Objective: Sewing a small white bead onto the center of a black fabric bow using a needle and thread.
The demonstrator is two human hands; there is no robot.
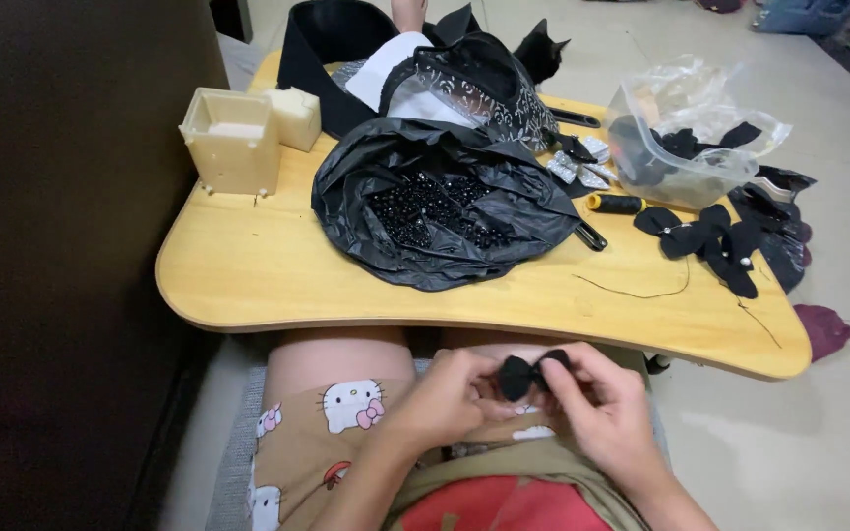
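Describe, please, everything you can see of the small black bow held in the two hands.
The black bow is small and looks like soft, matt fabric, with two rounded loops pinched in at a narrow middle. It lies roughly level, held above the lap, just in front of the near edge of the wooden table. The left hand grips its left loop with fingertips, and the right hand pinches its right loop and middle. Fingers hide part of it, so any stitching or bead cannot be made out.

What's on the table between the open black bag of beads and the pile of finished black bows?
In the head view, between the black bag and the bows lies a spool of black thread on bare wooden table.
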